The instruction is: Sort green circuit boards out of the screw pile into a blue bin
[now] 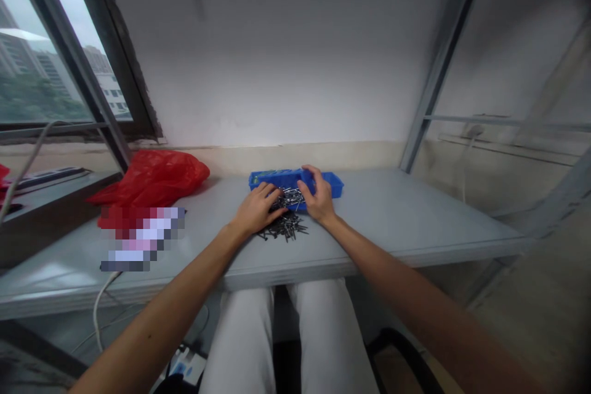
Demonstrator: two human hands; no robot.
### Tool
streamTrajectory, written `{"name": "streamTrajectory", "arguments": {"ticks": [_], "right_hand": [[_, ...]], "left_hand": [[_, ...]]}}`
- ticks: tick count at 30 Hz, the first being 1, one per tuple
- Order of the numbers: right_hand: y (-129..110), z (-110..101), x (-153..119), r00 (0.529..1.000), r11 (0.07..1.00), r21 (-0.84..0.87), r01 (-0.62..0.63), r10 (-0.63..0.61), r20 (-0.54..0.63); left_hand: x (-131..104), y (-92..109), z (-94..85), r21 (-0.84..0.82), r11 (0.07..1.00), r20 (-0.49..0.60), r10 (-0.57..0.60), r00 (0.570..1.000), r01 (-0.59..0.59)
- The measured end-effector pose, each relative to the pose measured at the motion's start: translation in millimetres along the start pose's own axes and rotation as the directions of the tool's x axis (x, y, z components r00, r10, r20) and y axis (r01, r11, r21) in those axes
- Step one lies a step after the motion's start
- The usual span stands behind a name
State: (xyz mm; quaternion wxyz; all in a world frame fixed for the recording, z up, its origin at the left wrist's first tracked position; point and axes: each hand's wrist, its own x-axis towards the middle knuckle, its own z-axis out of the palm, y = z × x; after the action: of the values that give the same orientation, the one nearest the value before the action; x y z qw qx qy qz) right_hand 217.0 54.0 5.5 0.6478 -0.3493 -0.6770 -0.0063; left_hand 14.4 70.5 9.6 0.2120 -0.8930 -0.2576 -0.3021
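Observation:
A blue plastic bin [284,179] stands toward the back of the table, with dark and silvery screws or nails [292,198] in its front part. More of them lie in a loose pile [287,228] on the tabletop before it. My left hand [258,208] is at the bin's left front, fingers reaching over the metal pieces and thumb apart, just above the pile. At the right, my right hand [320,200] has its thumb and fingers around a blue edge of the bin. Another blue part [335,184] shows behind that hand; whether it is a second bin is unclear.
A red plastic bag [159,175] lies at the left of the grey table [392,221], with a blurred-out flat item [143,240] before it. A white cable [98,311] hangs over the front edge. Metal posts [422,129] rise at both sides, and a wall stands behind.

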Motion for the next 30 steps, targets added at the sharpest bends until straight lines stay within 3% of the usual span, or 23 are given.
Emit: {"name": "streamTrajectory", "arguments": {"ticks": [30], "right_hand": [[-3.5, 0.1, -3.1, 1.0, 0.998, -0.051, 0.022, -0.022, -0.005]], "left_hand": [[-3.2, -0.6, -8.0, -0.072, 0.997, 0.01, -0.03, 0.999, 0.031]]}}
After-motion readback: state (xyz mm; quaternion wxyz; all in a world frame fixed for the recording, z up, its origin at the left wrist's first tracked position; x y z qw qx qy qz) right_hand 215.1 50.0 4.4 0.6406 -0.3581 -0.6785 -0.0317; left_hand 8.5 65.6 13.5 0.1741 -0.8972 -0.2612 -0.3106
